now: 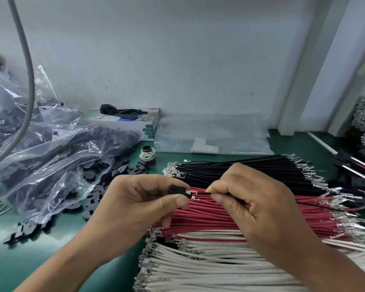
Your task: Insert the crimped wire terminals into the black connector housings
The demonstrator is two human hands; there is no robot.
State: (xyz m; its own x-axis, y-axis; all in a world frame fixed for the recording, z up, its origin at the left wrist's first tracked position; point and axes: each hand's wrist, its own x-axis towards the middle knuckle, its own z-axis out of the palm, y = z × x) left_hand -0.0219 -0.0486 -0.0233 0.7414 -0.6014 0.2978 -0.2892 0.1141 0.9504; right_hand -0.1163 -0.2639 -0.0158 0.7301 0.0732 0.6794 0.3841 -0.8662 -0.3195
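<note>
My left hand (141,205) pinches a small black connector housing (176,190) between thumb and fingers. My right hand (253,203) pinches a thin black wire (316,206), whose metal crimped terminal (191,192) sits at the housing's opening. The wire trails off to the right, past my hand. Under both hands lie sorted bundles of crimped wires: black wires (240,169) at the back, red wires (209,213) in the middle, white wires (198,266) nearest me.
Clear plastic bags (40,148) of black housings sit at left, with loose housings (97,199) spilled on the green mat. A glove box (135,121), an empty clear bag (211,135) and a roll of rubber bands (147,154) lie behind. Finished assemblies (358,165) lie at right.
</note>
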